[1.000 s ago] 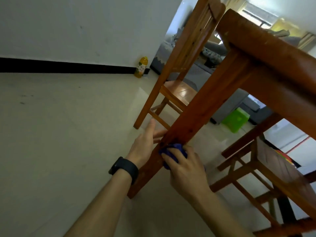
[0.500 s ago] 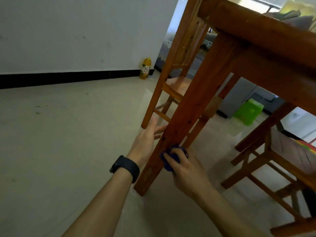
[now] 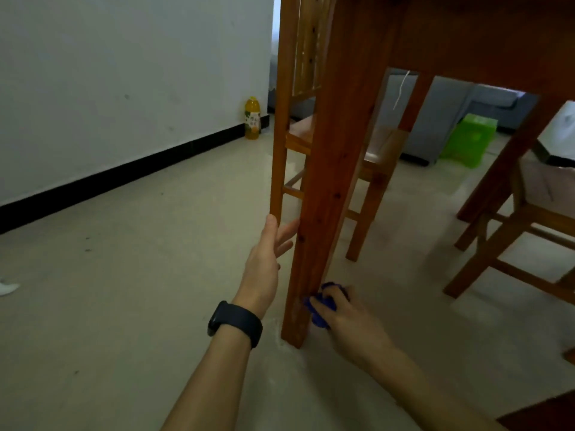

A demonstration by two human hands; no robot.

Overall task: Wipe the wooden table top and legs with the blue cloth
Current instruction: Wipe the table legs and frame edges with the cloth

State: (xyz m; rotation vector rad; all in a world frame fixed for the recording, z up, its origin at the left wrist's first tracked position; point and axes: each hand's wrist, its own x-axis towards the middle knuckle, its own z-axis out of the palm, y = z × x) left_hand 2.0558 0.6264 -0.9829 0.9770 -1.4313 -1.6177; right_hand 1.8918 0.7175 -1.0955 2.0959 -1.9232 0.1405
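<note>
Fingers of the left hand point(image 3: 264, 259) are held straight and loosely spread, their tips just beside the left face of the table leg point(image 3: 323, 194); whether they touch the wood cannot be told. No thing is held by them, and the hand seems placed there to steady the leg, or the body, while the wiping is done. A dark wristband point(image 3: 235, 321) is worn on that wrist. Further right, the blue cloth point(image 3: 322, 306) is bunched under the curled fingers of the right hand point(image 3: 348, 318) and pressed against the right face of the leg, close above its foot. From this the lowest stretch of the leg is judged to be in hand, with little wood left below the cloth before the floor point(image 3: 124, 275) is met. Open floor is seen to the left of the leg, so room for the arm is ample there. To the right, chairs point(image 3: 513, 253) stand near, and the sweep on that side is likely to be tighter.
</note>
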